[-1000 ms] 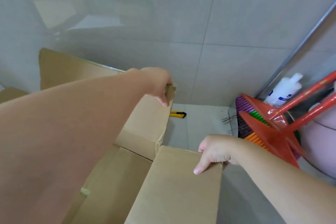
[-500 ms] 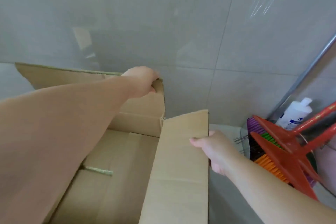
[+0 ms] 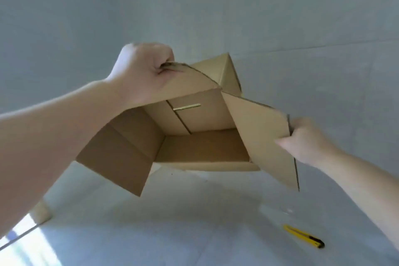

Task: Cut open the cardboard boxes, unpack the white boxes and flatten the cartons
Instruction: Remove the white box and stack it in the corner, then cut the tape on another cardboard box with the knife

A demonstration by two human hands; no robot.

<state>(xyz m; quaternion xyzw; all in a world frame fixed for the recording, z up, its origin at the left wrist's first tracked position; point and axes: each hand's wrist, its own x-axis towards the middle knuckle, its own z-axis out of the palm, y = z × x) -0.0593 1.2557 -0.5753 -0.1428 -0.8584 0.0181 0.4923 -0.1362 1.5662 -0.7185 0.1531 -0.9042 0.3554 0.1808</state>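
The cardboard carton [image 3: 194, 136] is held up off the tiled floor [image 3: 194, 233], tipped so that its open mouth faces the camera. Its top flaps are spread open, and nothing is seen inside: no white boxes show in the carton or anywhere else in view, so the cutting and unpacking of this carton are judged done. The bottom is not yet opened; its seam is closed and a strip of tape [image 3: 186, 107] is seen across it.

The left hand [image 3: 140, 73] is curled tightly round the edge of the far-left flap. The right hand [image 3: 302, 138] is pinched on the edge of the right flap, thumb on the inner face. A yellow utility knife [image 3: 303, 238] lies on the floor, near right, well apart from the carton. Flattening remains: the bottom seam is probably to be cut or pulled apart, and the walls then pressed flat.
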